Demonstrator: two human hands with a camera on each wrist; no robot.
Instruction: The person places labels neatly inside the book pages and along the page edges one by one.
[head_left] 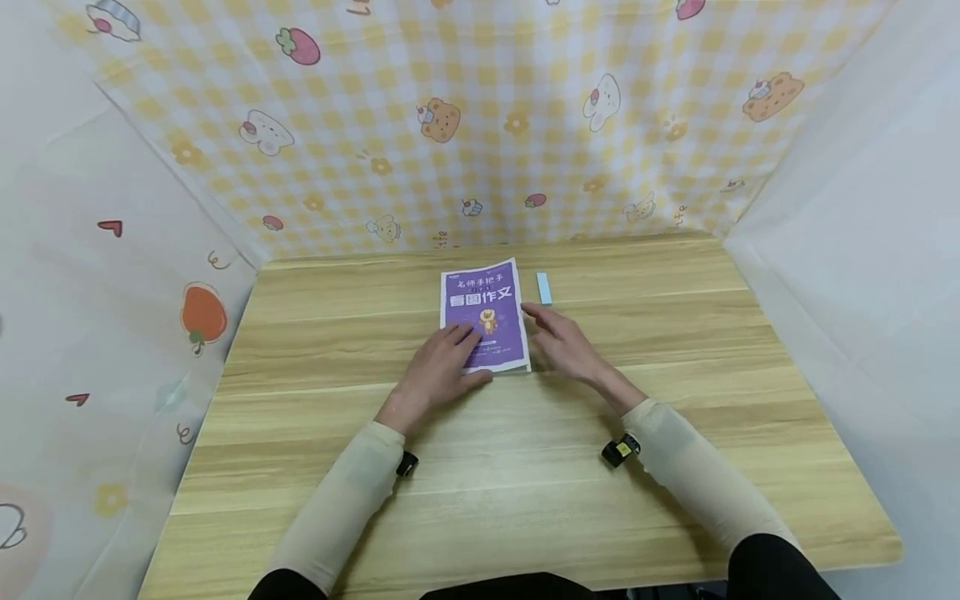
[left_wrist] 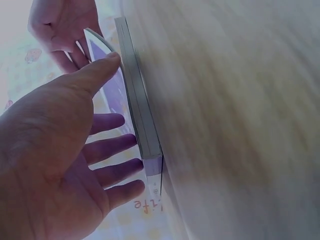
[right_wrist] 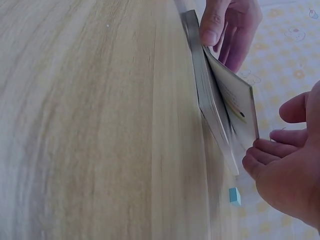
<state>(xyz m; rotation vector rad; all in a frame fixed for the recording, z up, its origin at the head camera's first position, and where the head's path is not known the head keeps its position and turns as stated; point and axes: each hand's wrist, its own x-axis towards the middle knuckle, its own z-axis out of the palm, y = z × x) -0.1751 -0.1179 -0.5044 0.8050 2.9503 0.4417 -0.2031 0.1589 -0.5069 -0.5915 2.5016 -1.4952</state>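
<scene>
A purple paperback book (head_left: 483,321) with white lettering and a cartoon lion on its cover lies on the wooden table. My left hand (head_left: 442,367) rests on its lower left part, fingers spread and thumb by the near edge. At the book's right edge is my right hand (head_left: 561,340). In the right wrist view the front cover (right_wrist: 234,95) stands lifted from the pages, and the right hand's fingertips (right_wrist: 253,161) meet its free edge, thumb apart. The thick page block (left_wrist: 137,90) shows side-on in the left wrist view.
A small light-blue strip-shaped block (head_left: 543,288) lies on the table just right of the book. Behind the table (head_left: 315,333) hangs a yellow checked cloth (head_left: 480,158) with cartoon prints. Pale sheets (head_left: 855,275) flank both sides.
</scene>
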